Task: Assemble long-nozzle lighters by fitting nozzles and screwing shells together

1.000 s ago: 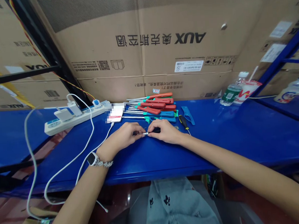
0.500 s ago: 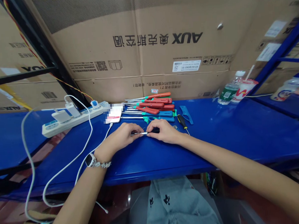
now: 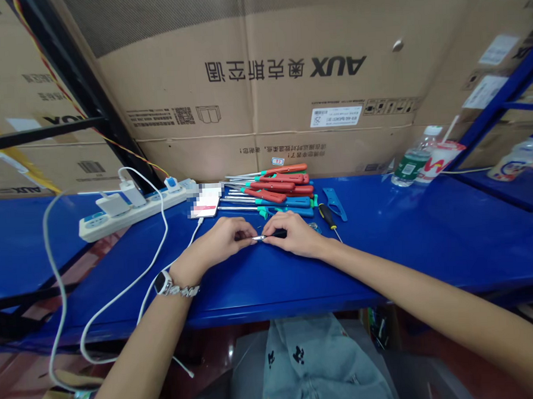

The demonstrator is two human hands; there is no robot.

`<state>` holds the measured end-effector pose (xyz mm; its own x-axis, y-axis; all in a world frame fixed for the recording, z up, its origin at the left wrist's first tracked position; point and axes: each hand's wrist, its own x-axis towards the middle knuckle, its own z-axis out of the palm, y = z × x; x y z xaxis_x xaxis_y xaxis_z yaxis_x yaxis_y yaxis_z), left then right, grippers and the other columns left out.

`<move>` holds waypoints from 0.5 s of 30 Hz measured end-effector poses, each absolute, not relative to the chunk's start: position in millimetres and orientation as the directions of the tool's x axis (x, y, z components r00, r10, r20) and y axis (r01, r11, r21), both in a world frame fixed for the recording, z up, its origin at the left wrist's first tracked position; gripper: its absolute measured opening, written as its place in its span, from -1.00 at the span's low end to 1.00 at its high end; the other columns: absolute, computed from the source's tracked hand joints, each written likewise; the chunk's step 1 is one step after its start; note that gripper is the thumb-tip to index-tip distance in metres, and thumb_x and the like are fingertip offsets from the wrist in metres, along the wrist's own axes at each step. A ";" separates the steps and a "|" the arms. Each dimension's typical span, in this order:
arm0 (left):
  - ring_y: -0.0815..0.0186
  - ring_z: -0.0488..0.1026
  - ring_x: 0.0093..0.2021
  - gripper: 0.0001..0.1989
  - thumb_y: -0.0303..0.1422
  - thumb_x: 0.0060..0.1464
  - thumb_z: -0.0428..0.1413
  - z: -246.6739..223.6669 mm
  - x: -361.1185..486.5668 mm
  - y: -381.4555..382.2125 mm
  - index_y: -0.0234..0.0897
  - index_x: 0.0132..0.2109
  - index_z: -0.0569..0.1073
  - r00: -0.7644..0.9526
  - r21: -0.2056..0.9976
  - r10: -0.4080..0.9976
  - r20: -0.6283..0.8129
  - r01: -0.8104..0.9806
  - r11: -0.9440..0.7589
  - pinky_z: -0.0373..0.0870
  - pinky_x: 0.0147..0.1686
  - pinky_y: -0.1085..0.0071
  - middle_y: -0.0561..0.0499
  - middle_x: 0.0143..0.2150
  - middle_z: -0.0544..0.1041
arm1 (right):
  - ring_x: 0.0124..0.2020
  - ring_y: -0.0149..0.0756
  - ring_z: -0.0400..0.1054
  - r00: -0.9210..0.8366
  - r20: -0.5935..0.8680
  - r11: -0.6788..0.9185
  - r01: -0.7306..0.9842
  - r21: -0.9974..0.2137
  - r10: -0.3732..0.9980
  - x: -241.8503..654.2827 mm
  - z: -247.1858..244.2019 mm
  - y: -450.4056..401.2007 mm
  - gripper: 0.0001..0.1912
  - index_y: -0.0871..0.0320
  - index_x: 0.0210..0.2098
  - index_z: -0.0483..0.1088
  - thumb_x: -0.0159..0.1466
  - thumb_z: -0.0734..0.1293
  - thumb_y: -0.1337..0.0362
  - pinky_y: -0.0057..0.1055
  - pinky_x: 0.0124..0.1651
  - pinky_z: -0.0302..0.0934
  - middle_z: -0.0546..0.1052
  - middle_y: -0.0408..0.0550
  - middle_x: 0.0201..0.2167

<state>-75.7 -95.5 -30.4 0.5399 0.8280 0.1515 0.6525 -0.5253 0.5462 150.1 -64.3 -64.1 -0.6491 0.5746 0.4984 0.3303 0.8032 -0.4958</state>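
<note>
Over the front half of the blue tabletop [image 3: 270, 276], my two hands meet fingertip to fingertip. A slim pen-like object [image 3: 259, 238], black at its right end and silver toward its left, runs between them. My right hand [image 3: 292, 232] is closed round the black part. The silver end is pinched in my left hand [image 3: 228, 237], which wears a watch on its wrist. Fingers hide much of the object. Just behind the hands lies a pile of long-necked lighters [image 3: 279, 187] with red and blue handles. A black-and-yellow screwdriver [image 3: 327, 216] lies right of my right hand.
A phone [image 3: 207, 201] on a charging cable and a white power strip [image 3: 115, 216] lie at left. Beside the screwdriver is a blue plastic piece [image 3: 335, 204]. A bottle [image 3: 410, 162] and a cup [image 3: 438, 162] stand back right, before a large cardboard box [image 3: 249, 33].
Less of the silver end shows left of centre now, and my left fingers sit slightly more closed around it. The whole view has shifted a little; the other things stay put.
</note>
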 end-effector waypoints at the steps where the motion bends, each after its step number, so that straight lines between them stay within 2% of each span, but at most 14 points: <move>1: 0.29 0.52 -0.28 -0.86 -0.36 0.23 0.17 -29.8 -75.9 -96.0 -0.29 -0.16 0.62 0.542 0.542 0.827 0.151 0.654 -0.528 0.43 -0.21 0.34 -0.06 -0.24 0.59 | -0.14 -0.22 0.52 -0.657 0.495 0.810 0.341 -0.478 0.569 150.4 -63.4 -65.2 -0.88 0.16 -0.38 0.49 0.25 0.48 0.42 -0.21 0.02 0.15 0.67 -0.10 -0.24; 8: 0.29 0.50 -0.29 -0.87 -0.41 0.23 0.16 -30.1 -75.4 -97.6 -0.28 -0.20 0.63 0.573 0.492 0.798 0.188 0.648 -0.581 0.41 -0.22 0.34 -0.04 -0.27 0.60 | -0.09 -0.20 0.50 -0.715 0.478 0.858 0.382 -0.344 0.510 149.3 -59.8 -71.9 -0.94 0.16 -0.30 0.54 0.33 0.41 0.38 -0.20 0.00 0.13 0.68 -0.05 -0.16; 15: 0.26 0.48 -0.28 -0.86 -0.43 0.23 0.17 -31.5 -75.4 -97.9 -0.25 -0.24 0.65 0.578 0.374 0.791 0.200 0.701 -0.607 0.39 -0.23 0.32 -0.06 -0.29 0.58 | -0.02 -0.16 0.46 -0.738 0.462 0.868 0.377 -0.322 0.492 151.6 -65.4 -75.2 -0.81 0.13 -0.12 0.60 0.40 0.32 0.32 -0.14 0.08 0.27 0.65 0.02 -0.04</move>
